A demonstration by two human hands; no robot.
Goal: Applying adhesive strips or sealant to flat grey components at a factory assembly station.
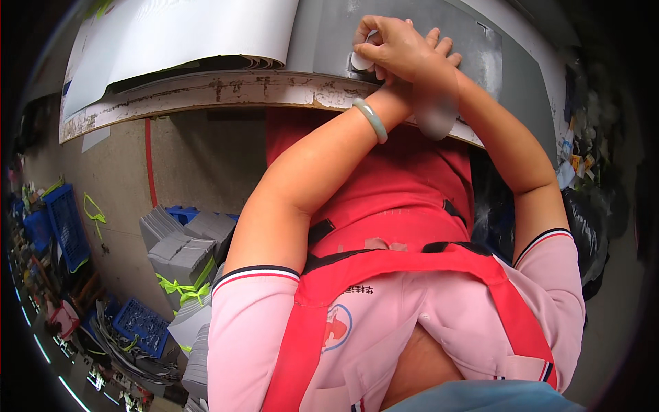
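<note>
My arms cross over the workbench, the right forearm above the left wrist. My right hand (395, 51) is closed, with thumb and index finger curled together at a small white rounded piece (359, 62) near the bench's front edge. What kind of thing it is does not show. My left hand (445, 47) lies palm down with its fingers spread on a dark grey sheet (487, 62); its back is mostly hidden by the right hand. A pale green bangle (371, 121) circles my left wrist. A blurred patch covers part of the right wrist.
A stack of large white sheets (199, 34) with curled edges lies on the left of the worn bench edge (288, 89). Bundled grey pieces (182, 254) tied with yellow-green strips and blue crates (65, 226) stand on the floor at left. A black bag (587, 233) is at right.
</note>
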